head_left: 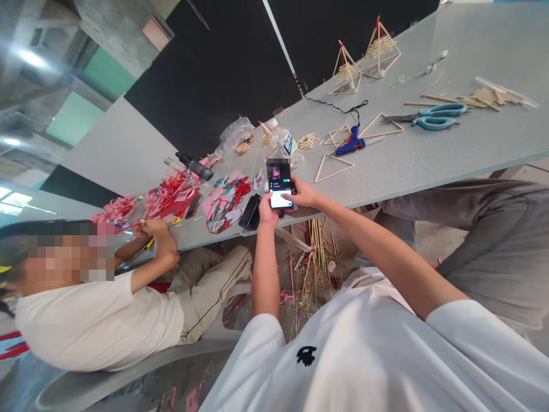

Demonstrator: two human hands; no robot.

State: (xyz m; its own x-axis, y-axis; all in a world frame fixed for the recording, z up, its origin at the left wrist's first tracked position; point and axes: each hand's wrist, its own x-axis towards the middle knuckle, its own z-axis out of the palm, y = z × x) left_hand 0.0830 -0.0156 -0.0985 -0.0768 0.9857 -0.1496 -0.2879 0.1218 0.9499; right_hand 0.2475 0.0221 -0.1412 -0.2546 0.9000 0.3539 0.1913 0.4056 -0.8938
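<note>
Both my hands hold a smartphone (278, 182) upright over the near edge of the grey table (429, 154), its lit screen facing me. My left hand (267, 212) grips its lower left side, fingers curled round it. My right hand (303, 193) wraps the lower right side, thumb near the screen. A black case or second phone (250, 213) lies on the table just left of my left hand.
A blue glue gun (350, 142), teal scissors (437, 116), flat stick triangles (333, 167) and two stick pyramids (362, 60) lie beyond. Loose sticks (315, 252) litter the floor under the table. A seated person (98, 309) at the left handles red and pink paper craft (171, 194).
</note>
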